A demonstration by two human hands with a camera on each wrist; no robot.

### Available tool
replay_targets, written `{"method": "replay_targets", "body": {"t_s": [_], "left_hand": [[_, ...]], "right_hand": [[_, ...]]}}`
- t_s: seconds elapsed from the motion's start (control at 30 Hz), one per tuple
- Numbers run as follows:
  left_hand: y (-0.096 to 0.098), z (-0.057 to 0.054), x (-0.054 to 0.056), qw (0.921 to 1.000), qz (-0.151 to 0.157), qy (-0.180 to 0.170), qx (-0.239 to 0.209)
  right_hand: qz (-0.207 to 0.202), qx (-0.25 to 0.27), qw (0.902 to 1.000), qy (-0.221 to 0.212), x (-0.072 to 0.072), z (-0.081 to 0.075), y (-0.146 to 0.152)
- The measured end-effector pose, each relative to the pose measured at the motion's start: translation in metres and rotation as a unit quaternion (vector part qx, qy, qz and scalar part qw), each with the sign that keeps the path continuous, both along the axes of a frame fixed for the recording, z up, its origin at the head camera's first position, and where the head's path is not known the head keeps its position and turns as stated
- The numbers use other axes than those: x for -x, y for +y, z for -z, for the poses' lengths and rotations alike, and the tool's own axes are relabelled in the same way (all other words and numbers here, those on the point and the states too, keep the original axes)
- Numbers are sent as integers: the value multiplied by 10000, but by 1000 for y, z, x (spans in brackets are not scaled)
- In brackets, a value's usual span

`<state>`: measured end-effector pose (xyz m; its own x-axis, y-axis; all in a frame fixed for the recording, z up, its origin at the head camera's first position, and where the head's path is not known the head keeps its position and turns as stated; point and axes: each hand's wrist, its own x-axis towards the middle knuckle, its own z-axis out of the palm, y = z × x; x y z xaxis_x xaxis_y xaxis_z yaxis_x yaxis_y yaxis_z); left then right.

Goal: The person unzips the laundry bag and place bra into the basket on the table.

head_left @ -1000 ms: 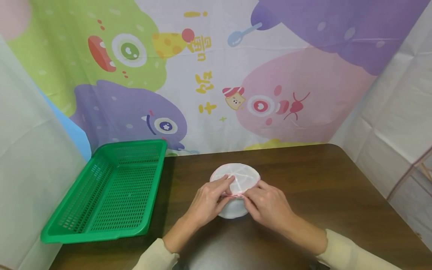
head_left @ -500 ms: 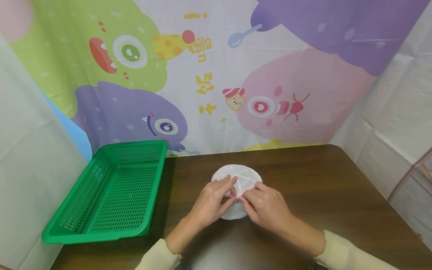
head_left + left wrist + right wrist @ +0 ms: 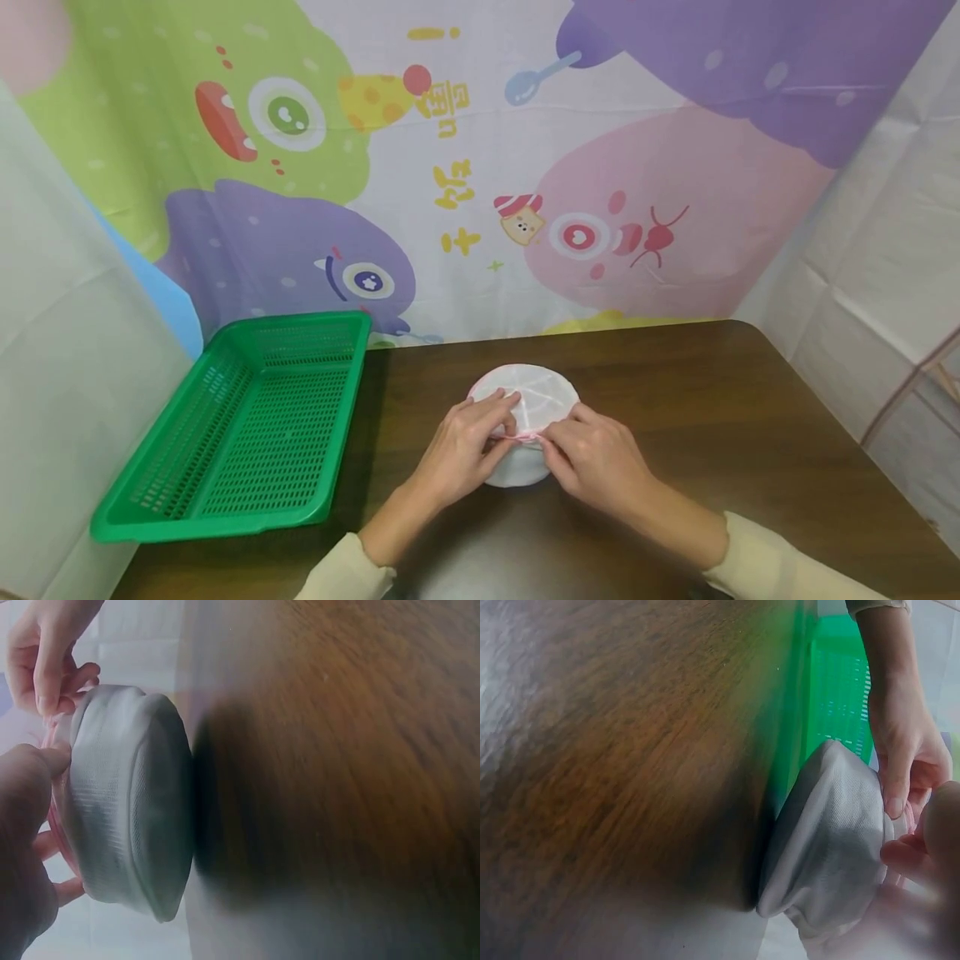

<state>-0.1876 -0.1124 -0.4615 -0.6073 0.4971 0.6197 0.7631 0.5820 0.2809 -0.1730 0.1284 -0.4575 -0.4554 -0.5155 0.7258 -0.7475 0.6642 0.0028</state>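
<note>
A round white mesh laundry bag [image 3: 547,390] with a pink zip edge [image 3: 527,437] stands on the brown table, puffed out into a drum shape. My left hand [image 3: 467,443] pinches the near part of the zip edge between thumb and fingers, its other fingers spread over the top. Right beside it, the fingertips of my right hand [image 3: 600,454] pinch the same pink edge. In the left wrist view the soft side wall of the bag [image 3: 112,802] bulges below both thumbs. Whatever lies inside the bag is hidden.
A green plastic basket [image 3: 330,467] with slotted walls stands at the left of the table [image 3: 675,392]. Behind the table hangs a cartoon-printed curtain [image 3: 480,308], and pale cloth sheets close off both sides.
</note>
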Motion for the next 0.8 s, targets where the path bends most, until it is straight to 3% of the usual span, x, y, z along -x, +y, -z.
{"method": "replay_targets", "body": {"t_s": [0.23, 0.8], "left_hand": [[4, -3, -1, 9998, -2, -216, 20], [5, -3, -7, 9991, -121, -371, 149]], "right_hand": [[-66, 101, 9999, 37, 0, -1, -4], [-96, 1, 9999, 84, -1, 0, -6]]}}
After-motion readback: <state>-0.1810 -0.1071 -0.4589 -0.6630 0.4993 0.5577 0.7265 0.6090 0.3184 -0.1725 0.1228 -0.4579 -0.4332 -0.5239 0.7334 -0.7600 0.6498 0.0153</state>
